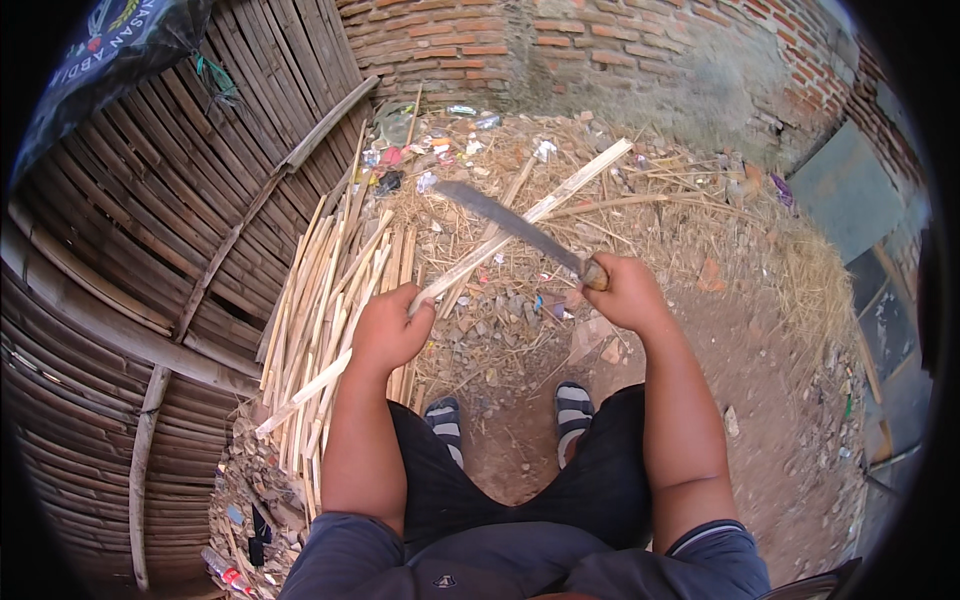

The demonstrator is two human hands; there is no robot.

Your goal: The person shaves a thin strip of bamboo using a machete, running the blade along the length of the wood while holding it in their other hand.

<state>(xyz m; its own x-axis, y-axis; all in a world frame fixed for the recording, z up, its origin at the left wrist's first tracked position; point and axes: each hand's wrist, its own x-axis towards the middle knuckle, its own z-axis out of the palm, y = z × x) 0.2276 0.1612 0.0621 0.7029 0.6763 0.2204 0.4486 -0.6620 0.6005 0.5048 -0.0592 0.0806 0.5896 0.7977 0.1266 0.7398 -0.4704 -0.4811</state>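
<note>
My left hand [393,328] is closed round a long pale split bamboo strip [577,184], which slants from the lower left up to the far right. In my right hand [627,291] is the wooden handle of a machete [505,217]. Its dark curved blade points up and to the left and crosses the strip in the picture, beyond my left hand. Whether blade and strip touch, I cannot tell. Below and left of my left hand, a pile of similar bamboo strips [320,312] lies along the wall.
A bamboo slat wall [130,200] rises on the left, with a dark banner [110,70] hanging from it. A brick wall [620,55] stands at the back. Straw, stones and litter cover the ground; a plastic bottle [228,572] lies at the lower left. Grey panels [838,190] lean at the right.
</note>
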